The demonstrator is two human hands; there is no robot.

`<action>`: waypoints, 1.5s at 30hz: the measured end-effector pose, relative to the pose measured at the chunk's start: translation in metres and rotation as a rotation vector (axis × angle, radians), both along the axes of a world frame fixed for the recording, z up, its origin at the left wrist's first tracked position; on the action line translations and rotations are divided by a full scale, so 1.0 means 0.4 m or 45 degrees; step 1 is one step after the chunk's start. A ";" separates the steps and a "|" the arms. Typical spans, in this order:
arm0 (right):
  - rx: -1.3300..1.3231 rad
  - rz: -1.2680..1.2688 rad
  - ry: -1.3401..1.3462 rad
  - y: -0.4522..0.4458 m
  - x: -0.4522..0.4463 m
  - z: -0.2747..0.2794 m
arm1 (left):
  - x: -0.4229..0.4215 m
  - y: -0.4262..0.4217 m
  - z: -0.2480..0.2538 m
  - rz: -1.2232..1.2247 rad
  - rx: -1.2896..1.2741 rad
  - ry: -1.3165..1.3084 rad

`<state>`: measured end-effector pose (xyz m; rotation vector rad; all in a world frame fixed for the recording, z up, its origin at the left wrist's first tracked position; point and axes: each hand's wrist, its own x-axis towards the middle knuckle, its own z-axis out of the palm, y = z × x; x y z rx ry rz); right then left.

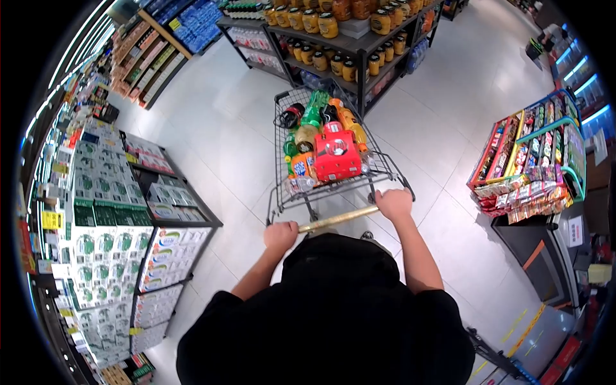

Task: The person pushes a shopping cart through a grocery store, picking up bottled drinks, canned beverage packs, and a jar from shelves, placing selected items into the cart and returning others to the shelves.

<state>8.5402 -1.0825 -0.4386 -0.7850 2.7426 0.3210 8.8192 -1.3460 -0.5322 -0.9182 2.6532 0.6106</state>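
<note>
Both of my hands grip the handle [340, 219] of a wire shopping cart [280, 154] in front of me. My left hand [281, 236] is wrapped round the handle's left end. Round the right end, a little farther forward, my right hand [394, 203] is closed. Inside the cart lies a red box [337, 156] on top of other goods. Around it are a green bottle [314, 108], an orange drink bottle [351, 120], dark bottles [292, 114] and an orange-and-blue pack [303, 165]. The lower goods are partly hidden.
Just beyond the cart's front stands a dark shelf rack [364, 48] with jars. Stacked white and green cartons [106, 250] rise on the left. A snack rack [532, 151] stands on the right, beside a counter [542, 256]. Pale tiled floor [443, 115] runs between them.
</note>
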 end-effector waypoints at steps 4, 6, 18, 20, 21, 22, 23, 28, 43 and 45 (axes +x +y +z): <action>-0.010 -0.070 0.040 0.094 0.105 0.016 | 0.073 0.030 -0.009 -0.226 0.111 0.016; 0.076 -0.086 0.021 0.127 0.157 0.023 | 0.131 0.011 -0.039 -0.603 0.096 0.211; 0.191 -0.157 -0.622 0.193 0.457 0.123 | 0.268 -0.064 -0.084 -0.629 0.257 0.326; 0.177 -0.114 -0.559 0.220 0.495 0.085 | 0.280 -0.077 -0.091 -0.646 0.252 0.341; 0.212 -0.124 -0.549 0.213 0.505 0.081 | 0.285 -0.083 -0.095 -0.651 0.237 0.396; 0.247 -0.138 -0.542 0.206 0.520 0.076 | 0.292 -0.089 -0.098 -0.660 0.223 0.449; 0.283 -0.155 -0.533 0.202 0.534 0.075 | 0.295 -0.092 -0.098 -0.672 0.212 0.505; 0.148 -0.143 -0.415 0.194 0.570 0.053 | 0.283 -0.128 -0.077 -0.713 0.118 0.654; -0.102 -0.233 -0.156 0.146 0.651 0.026 | 0.240 -0.212 -0.074 -0.916 0.076 0.608; -0.127 -0.257 -0.129 0.127 0.656 0.029 | 0.216 -0.231 -0.073 -0.969 0.103 0.468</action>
